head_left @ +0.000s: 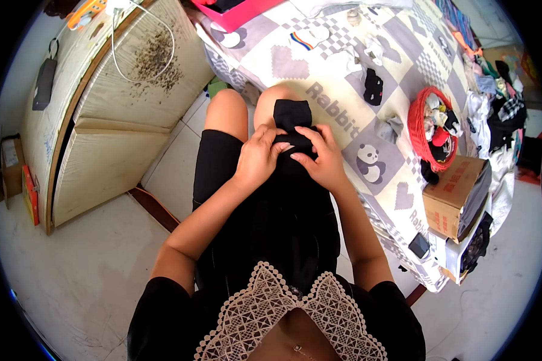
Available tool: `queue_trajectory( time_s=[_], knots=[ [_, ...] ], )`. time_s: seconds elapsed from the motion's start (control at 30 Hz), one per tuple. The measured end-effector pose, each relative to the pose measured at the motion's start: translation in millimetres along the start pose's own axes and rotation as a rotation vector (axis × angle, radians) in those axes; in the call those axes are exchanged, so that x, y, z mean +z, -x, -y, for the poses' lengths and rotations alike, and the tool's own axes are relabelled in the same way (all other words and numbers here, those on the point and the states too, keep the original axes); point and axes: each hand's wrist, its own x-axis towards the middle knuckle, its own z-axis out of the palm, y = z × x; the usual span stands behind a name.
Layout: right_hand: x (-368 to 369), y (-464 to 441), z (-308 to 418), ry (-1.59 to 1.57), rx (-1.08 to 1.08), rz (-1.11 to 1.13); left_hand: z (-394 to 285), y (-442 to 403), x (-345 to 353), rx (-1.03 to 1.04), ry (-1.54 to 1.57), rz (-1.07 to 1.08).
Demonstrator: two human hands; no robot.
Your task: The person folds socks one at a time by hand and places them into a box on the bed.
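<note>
A black piece of cloth (292,114) lies over my thigh near the knee, its far end spread flat and its near part rolled or folded between my hands. My left hand (259,156) pinches the near part from the left, thumb and fingers pressed together. From the right, my right hand (322,156) grips the same part, with thumb and index finger on the fold. The cloth's near edge blends into my black clothing and is hard to make out.
A bed with a panda-patterned sheet (331,120) holds a red basket (414,126) of small items, scattered socks (373,87), a cardboard box (448,195) and a phone (419,245). Clothes (503,114) are heaped at the far right. A wooden cabinet (111,168) stands left.
</note>
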Motion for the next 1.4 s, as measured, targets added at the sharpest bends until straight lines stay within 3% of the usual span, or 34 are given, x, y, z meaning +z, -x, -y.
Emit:
queue_trajectory(
  time_s=[0.13, 0.23, 0.3, 0.33, 0.4, 0.43, 0.5, 0.53, 0.6, 0.67, 0.7, 0.77, 0.87, 0.93, 1.07, 1.17, 1.4],
  knots=[
    [4, 5, -13, -0.012, 0.014, -0.021, 0, -2, 1, -0.019, 0.062, 0.06],
    [8, -3, -15, 0.003, -0.019, -0.08, -4, -12, -2, -0.202, 0.051, 0.112],
    [11, -14, -18, -0.006, -0.032, -0.105, -5, -21, -3, -0.461, -0.005, 0.225],
    [11, -21, -21, 0.034, 0.013, -0.048, -5, -19, 2, -0.461, -0.005, 0.224],
    [9, -33, -26, 0.076, 0.061, 0.005, -4, -12, 14, -0.324, -0.016, -0.12],
    [7, -39, -28, 0.09, 0.101, 0.072, -2, -12, 17, -0.322, -0.014, -0.117],
    [4, -49, -31, 0.117, 0.18, 0.209, 0, -13, 18, -0.13, 0.037, -0.269],
    [6, -53, -33, 0.115, 0.193, 0.195, 2, -16, 17, -0.131, 0.037, -0.271],
    [13, -53, -38, -0.006, 0.209, 0.132, 3, -22, 11, -0.239, -0.077, -0.061],
    [16, -52, -42, -0.126, 0.226, 0.066, -2, -26, 7, -0.286, -0.031, -0.053],
    [16, -51, -38, -0.271, 0.336, 0.038, -3, -27, 5, -0.332, 0.013, -0.041],
    [17, -50, -37, -0.418, 0.443, 0.01, 0, -27, 7, -0.245, 0.074, -0.076],
    [25, -40, -43, -0.367, 0.421, 0.043, 1, -24, 8, -0.052, 0.069, -0.14],
    [36, -29, -37, -0.247, 0.195, -0.188, -4, -23, 5, 0.124, -0.077, -0.185],
    [38, -19, -26, -0.379, 0.129, -0.297, -3, -19, 1, 0.301, -0.193, -0.191],
    [36, -18, -21, -0.155, -0.018, -0.324, -14, -19, -3, 0.362, -0.184, -0.268],
    [38, -17, -20, -0.232, -0.045, -0.341, -2, -13, -5, 0.393, -0.255, -0.226]
  ],
)
